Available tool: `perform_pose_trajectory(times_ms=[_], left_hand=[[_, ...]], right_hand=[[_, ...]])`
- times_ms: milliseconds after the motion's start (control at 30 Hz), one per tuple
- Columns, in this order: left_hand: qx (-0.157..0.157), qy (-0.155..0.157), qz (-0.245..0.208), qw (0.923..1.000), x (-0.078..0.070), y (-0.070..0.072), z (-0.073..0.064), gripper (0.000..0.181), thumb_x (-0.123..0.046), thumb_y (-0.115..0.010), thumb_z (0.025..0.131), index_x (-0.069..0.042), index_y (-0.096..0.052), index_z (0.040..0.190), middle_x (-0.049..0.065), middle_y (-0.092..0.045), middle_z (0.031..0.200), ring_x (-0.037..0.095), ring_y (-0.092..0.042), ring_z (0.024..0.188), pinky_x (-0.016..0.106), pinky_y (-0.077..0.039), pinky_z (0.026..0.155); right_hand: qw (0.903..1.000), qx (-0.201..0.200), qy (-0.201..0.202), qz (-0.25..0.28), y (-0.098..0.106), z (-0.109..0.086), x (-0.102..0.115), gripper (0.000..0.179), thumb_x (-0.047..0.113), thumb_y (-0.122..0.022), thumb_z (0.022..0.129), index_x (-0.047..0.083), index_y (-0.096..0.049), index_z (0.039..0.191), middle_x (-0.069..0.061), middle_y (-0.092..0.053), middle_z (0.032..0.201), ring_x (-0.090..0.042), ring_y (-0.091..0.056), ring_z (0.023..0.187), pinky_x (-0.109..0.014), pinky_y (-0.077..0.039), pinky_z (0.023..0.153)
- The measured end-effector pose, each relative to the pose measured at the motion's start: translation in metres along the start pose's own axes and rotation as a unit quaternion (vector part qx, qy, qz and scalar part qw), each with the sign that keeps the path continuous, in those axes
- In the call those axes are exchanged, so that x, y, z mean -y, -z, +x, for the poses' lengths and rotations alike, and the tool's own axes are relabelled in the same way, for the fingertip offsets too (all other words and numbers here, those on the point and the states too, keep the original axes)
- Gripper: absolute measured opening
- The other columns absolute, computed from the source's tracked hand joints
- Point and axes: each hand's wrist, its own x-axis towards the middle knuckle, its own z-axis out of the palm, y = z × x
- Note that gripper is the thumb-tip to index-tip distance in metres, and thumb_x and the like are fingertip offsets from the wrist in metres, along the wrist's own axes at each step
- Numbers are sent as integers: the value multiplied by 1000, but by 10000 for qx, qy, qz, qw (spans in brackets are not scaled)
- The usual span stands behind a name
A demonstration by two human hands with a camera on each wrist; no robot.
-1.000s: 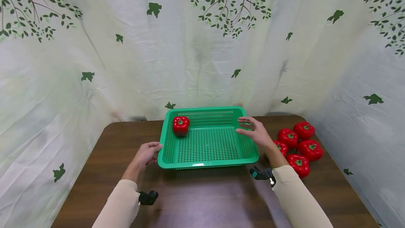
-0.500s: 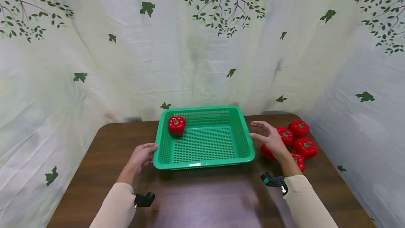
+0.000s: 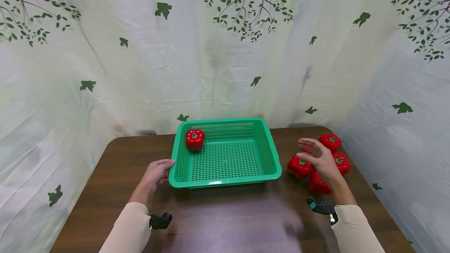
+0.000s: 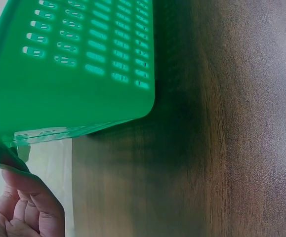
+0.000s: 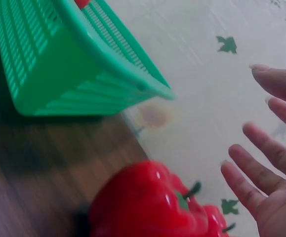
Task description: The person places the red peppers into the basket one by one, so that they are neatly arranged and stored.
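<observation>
Hands (image 3: 159, 173) — latticed basket (image 3: 225, 182), glossy peppers (image 3: 299, 167)

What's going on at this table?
A person is handling a green basket: their left hand pinches its rim. One red pepper sits inside, toward the basket's far left corner. The right hand holds nothing and hovers, fingers apart, by the other red peppers, which lie grouped on the table to the basket's right.
</observation>
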Motion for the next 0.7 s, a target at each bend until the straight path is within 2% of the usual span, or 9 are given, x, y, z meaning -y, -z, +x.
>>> perform_pose_trajectory(times_ms=[133,233,333,467,567,700], left_hand=[[4,33,-31,10000,-1,0,-1,54,-37,-56,98,4,-50,133,5,-65,101,14,-64,78,28,-53,76],[20,60,-17,10000,-1,0,-2,55,-37,-56,98,5,-49,134,7,-64,104,14,-64,78,29,-54,77],[55,59,-34,10000,-1,-1,-1,56,-37,-56,98,5,-47,135,8,-63,105,14,-64,78,29,-54,76],[117,32,-22,9999,0,-1,-1,57,-37,-54,98,5,-45,136,8,-63,107,14,-63,80,28,-53,75],[107,71,-3,9999,0,-1,0,55,-36,-54,99,4,-46,136,7,-63,106,14,-63,81,27,-52,75],[119,145,-65,9998,-1,-1,0,55,-37,-54,98,2,-46,136,5,-62,106,14,-63,81,27,-52,75]], right_hand=[[9994,-137,-24,-331,9,-7,-1,54,19,-67,92,5,-43,139,-13,-49,137,-31,-45,124,-19,-50,83],[9986,-237,-53,-463,16,-14,-3,55,20,-68,91,5,-44,138,-16,-49,137,-24,-48,122,-18,-50,82],[9982,-302,89,-507,24,-21,-7,53,15,-68,90,2,-45,136,-7,-54,132,-14,-53,117,-16,-49,82],[9970,-302,469,-531,33,-29,-13,51,5,-68,89,-4,-45,134,2,-59,127,-8,-56,114,-14,-47,86],[9962,-346,537,-588,38,-35,-17,51,2,-67,88,-4,-45,134,-4,-58,128,-8,-56,114,-14,-46,87],[9942,-533,314,-876,44,-45,-22,54,8,-69,88,2,-46,136,-9,-56,132,-7,-54,115,-14,-46,86]])
